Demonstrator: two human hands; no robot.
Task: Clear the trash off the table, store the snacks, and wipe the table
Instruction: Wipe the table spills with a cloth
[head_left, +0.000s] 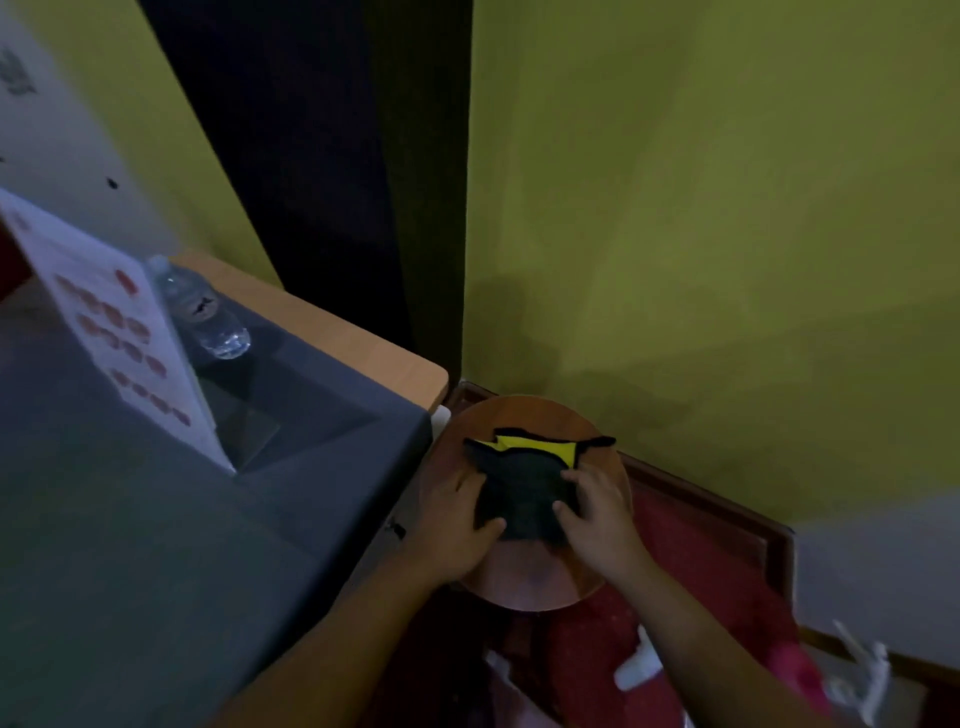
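The left hand (457, 512) lies flat on the left edge of a dark cloth (522, 496), fingers spread narrowly and the thumb hooked over the cloth's near corner, pinching it lightly. The right hand (597, 512) presses on the cloth's right edge in the same way, fingers bent over the fabric and holding it down. Both forearms are bare and reach in from the bottom of the view.

The cloth is soft and rumpled, black or very dark green on top, with a bright yellow layer showing along its far edge and ragged dark points sticking out at the far corners. It rests on the middle of a small round wooden tabletop (540, 587), smooth and reddish-brown with a faint sheen on its near part.

Left of the round tabletop, almost touching it, stands a larger tabletop with a pale wood edge (363, 332) and a rounded corner, partly draped in a matte grey covering (156, 519). On it, well left of the cloth, a clear plastic water bottle (205, 312) lies tilted beside an upright white card printed with rows of red marks (124, 343). Behind the round tabletop rises a flat olive-yellow wall (727, 208); beneath and to its right is red patterned fabric (691, 561), blurred.
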